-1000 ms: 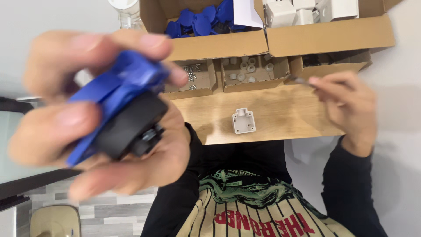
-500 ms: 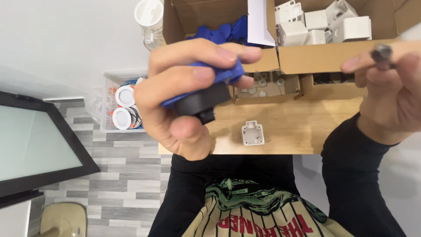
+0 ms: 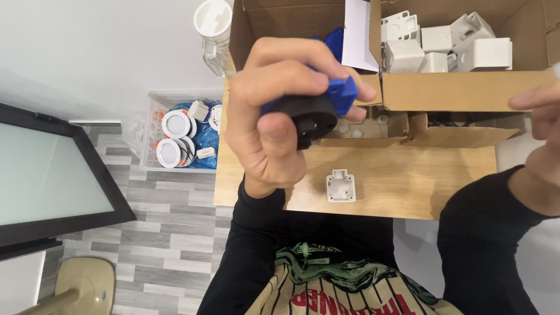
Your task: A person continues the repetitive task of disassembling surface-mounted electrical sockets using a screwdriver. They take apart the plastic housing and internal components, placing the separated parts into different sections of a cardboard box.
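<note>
My left hand (image 3: 274,116) is raised over the wooden table (image 3: 408,175) and grips a blue plastic part with a round black piece (image 3: 309,114) fitted to it. My right hand (image 3: 539,146) is at the right edge of the view, partly cut off, fingers bent; whether anything is in it is not visible. A small white plastic housing (image 3: 340,186) lies on the table just below my left hand.
A cardboard box (image 3: 466,90) at the back holds white housings and blue parts. Small open boxes (image 3: 461,131) of little pieces stand before it. A clear bin (image 3: 181,134) of round white lamps sits on the floor at left, near a dark framed panel (image 3: 52,175).
My left hand with the blue and black part has drawn away from the camera toward the table. My right hand has moved right, mostly out of view.
</note>
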